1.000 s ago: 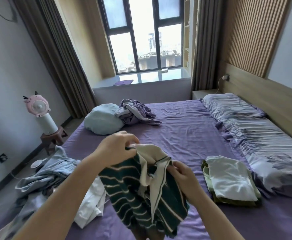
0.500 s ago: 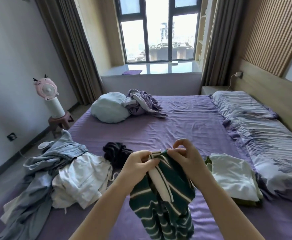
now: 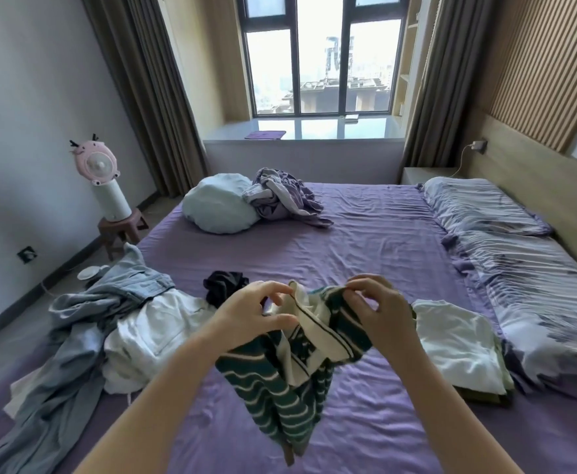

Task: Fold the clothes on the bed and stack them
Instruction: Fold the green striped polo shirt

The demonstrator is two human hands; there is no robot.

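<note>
From the head camera, the person is standing at the foot side of a bed (image 3: 365, 241) covered in a purple sheet, with both bare arms reaching out over it. The left hand (image 3: 256, 314) is pinching the cream collar edge of a dark green striped shirt (image 3: 280, 381), thumb lying below and fingers curling above the fabric. The right hand (image 3: 379, 309) is gripping the same garment at its upper edge, fingers bending down over the green knit. The shirt is hanging bunched between the two hands, its lower part drooping toward the sheet in front of the person.

To the right of the hands, a folded stack (image 3: 458, 350) is lying on the bed, a white piece on top and an olive layer showing beneath. To the left, a heap of unfolded clothes is sitting near the bed's edge: a white garment (image 3: 154, 333) lying against pale blue denim (image 3: 85, 313) that is trailing down toward the near corner. A small black item (image 3: 224, 289) is lying crumpled just beyond the left hand.

Farther up the bed, a light blue pillow (image 3: 218, 203) is resting beside a tangle of lilac fabric (image 3: 283, 196). Along the right side, striped grey-purple bedding (image 3: 519, 261) is running beside the wooden headboard. A pink fan (image 3: 95, 164) is standing on a small stool (image 3: 121, 229) by the left wall, and a window (image 3: 321, 56) is letting in daylight between brown curtains.
</note>
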